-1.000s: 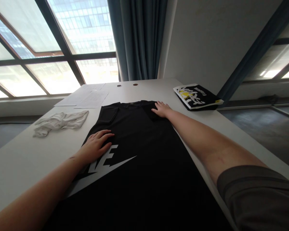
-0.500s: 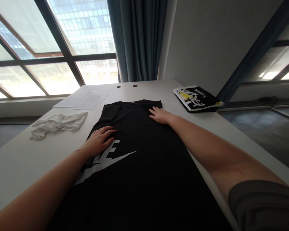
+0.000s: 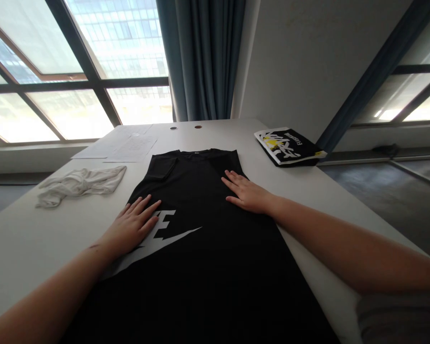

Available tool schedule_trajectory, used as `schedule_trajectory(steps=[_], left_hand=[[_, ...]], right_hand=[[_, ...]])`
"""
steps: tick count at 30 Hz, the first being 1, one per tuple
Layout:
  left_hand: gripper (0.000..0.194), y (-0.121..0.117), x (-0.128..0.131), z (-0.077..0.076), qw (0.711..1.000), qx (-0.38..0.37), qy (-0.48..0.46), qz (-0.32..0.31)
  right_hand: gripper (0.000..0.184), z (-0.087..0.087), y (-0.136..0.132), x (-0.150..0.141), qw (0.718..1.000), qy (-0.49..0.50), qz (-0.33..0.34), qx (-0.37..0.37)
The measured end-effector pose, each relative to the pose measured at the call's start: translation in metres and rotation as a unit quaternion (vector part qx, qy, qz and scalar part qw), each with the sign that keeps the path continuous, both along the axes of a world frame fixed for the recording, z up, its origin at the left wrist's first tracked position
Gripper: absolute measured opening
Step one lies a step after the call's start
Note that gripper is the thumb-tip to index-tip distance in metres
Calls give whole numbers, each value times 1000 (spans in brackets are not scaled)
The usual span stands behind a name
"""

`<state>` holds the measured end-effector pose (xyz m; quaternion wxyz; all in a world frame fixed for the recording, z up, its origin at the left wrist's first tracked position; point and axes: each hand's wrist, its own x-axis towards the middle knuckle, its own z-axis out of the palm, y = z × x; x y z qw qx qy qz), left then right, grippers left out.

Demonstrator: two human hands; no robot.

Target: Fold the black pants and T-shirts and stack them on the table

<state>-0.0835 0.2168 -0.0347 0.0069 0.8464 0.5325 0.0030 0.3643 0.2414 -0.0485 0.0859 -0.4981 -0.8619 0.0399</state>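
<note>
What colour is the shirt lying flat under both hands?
The shirt is black with a white printed logo, as the head view shows.

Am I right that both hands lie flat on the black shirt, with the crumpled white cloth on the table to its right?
Not quite. The left hand and right hand do lie flat on the black shirt, but the head view shows the crumpled white cloth on the table to its left.

Two hands rest flat on the table [image 3: 28, 239] — the left hand [image 3: 131, 227] and the right hand [image 3: 249, 193]. One black shirt [image 3: 204, 248] lies along the near edge. One white cloth [image 3: 79, 184] sits by the left edge, two paper sheets [image 3: 123, 145] toward the far left corner — and one printed black bag [image 3: 288, 145] at the right edge. Two round holes [image 3: 185, 127] mark the far edge.
</note>
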Motion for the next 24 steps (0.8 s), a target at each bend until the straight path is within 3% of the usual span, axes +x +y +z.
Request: schedule_trajectory(steps=[3, 6, 12, 18, 21, 24], left_hand=[[65, 3, 6, 4, 1000, -6, -2, 2], [67, 5, 3, 7, 1000, -19, -8, -3], [67, -18, -38, 0, 999, -10, -25, -19], [72, -79, -67, 7, 993, 65, -16, 98], [63, -95, -68, 18, 985, 17, -9, 170], [50, -92, -70, 24, 982, -51, -22, 180]], right_hand=[[80, -4, -16, 8, 999, 1, 17, -33], [77, -5, -15, 19, 999, -2, 4, -49], [72, 0, -13, 27, 999, 5, -1, -39], [48, 24, -32, 10, 997, 25, 49, 50], [46, 36, -35, -5, 994, 0, 43, 97], [43, 47, -23, -33, 993, -30, 51, 106]])
